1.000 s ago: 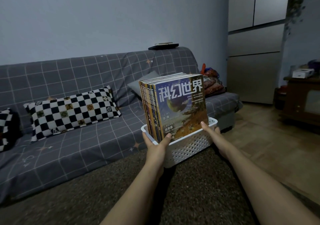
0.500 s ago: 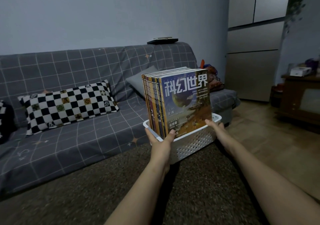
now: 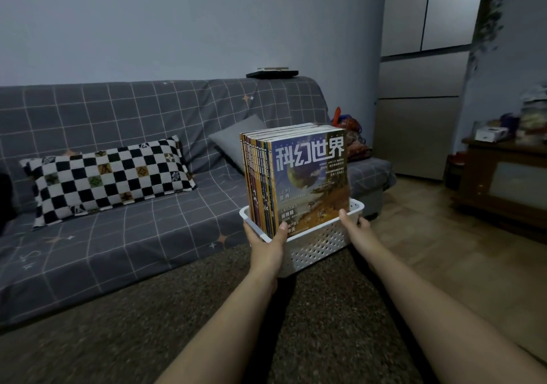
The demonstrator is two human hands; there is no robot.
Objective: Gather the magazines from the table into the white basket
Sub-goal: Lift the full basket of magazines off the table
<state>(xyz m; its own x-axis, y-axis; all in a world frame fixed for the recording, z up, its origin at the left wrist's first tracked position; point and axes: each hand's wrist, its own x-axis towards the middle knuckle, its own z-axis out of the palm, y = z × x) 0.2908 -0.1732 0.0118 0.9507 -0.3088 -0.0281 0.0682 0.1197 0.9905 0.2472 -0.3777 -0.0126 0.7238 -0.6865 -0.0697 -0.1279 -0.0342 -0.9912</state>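
Basket (image 3: pixel 318 246) carried, magazines (image 3: pixel 299 176) upright inside.
Left hand (image 3: pixel 266 246) and right hand (image 3: pixel 353 225) each clamp its rim, magazines between them.

Your path ahead is blocked by the sofa (image 3: pixel 124 221); open wooden floor (image 3: pixel 414 235) lies right, bounded by a cabinet (image 3: pixel 509 182).

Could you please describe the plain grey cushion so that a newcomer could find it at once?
Start at the grey grid-patterned sofa. The plain grey cushion leans against its backrest, just left of the upright magazines. Unlike the checkered pillow, it has no pattern.
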